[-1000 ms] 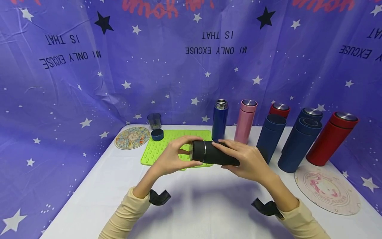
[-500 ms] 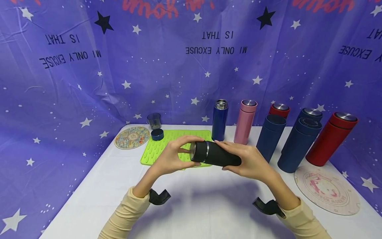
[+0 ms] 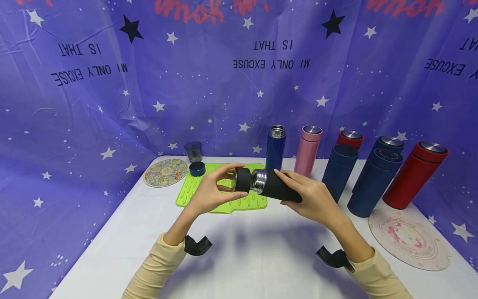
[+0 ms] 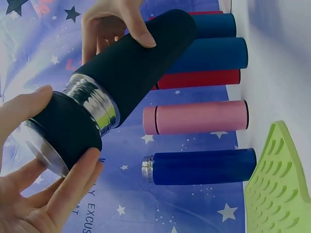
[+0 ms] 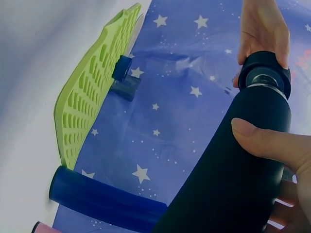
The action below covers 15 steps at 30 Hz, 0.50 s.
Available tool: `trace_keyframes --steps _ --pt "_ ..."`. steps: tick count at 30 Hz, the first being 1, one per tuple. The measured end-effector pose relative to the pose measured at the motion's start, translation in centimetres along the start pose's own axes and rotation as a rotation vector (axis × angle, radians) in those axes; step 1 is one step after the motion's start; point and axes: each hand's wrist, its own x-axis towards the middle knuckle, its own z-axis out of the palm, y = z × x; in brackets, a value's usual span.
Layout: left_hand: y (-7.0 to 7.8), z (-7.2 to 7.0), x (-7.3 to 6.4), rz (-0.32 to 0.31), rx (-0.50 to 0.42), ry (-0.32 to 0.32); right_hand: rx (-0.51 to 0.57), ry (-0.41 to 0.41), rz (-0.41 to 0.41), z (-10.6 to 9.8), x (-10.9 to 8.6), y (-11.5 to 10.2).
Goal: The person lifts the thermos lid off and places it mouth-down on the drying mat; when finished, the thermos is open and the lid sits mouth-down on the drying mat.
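Note:
In the head view my left hand (image 3: 210, 193) pinches a black bottle lid (image 3: 243, 180) between thumb and fingers. My right hand (image 3: 311, 195) grips the body of a black thermos bottle (image 3: 280, 185), tilted above the table with its mouth toward the lid. The bare steel threaded neck (image 4: 92, 99) shows between lid and body in the left wrist view. Seen from the right wrist, my thumb lies along the black thermos (image 5: 233, 160), and the lid (image 5: 265, 73) sits just off its mouth.
A green drying mat (image 3: 220, 203) lies behind the hands, bearing a blue lid (image 3: 197, 168). An uncapped blue bottle (image 3: 275, 145), a pink bottle (image 3: 308, 149) and several navy and red bottles stand at the right. Round coasters (image 3: 410, 238) and a clear cup (image 3: 193, 151) sit around the table.
The lid has come off the black thermos and moved slightly up and left with my left hand, baring the steel neck. My right hand stays about where it was, gripping the body.

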Motion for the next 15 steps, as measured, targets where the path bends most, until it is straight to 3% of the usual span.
trace_keyframes --steps 4,15 --pt "-2.1 -0.1 0.4 0.006 0.020 0.004 0.091 0.032 0.042 0.2 0.0 0.2" --pt "-3.7 -2.4 0.3 -0.044 0.073 0.041 0.274 0.039 0.183 0.8 0.0 0.5"
